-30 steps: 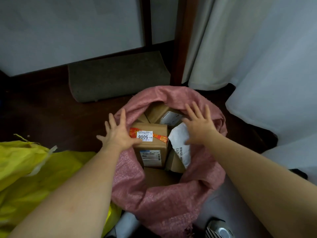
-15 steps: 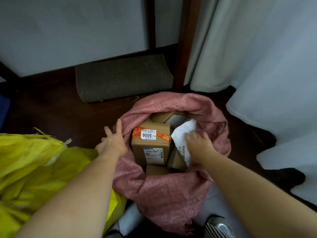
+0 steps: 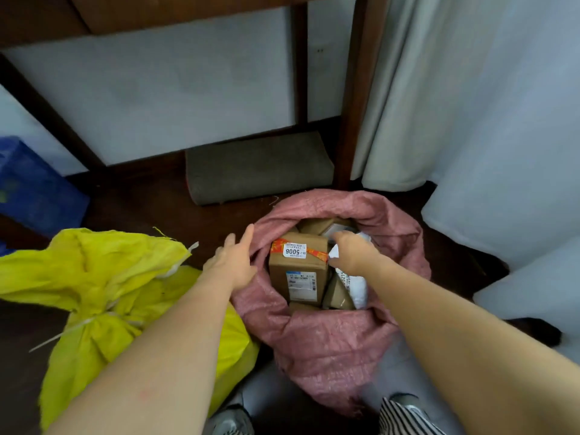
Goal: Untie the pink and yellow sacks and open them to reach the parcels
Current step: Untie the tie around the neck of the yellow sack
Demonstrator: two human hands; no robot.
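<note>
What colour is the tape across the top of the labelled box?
Orange-red tape on the box, clearest in the head view.

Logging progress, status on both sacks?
Left hand open on pink sack rim. Right hand gripping white parcel. Yellow sack tied.

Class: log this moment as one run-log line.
pink sack: open | yellow sack: tied | left hand: on pink rim | right hand: grips white parcel
</note>
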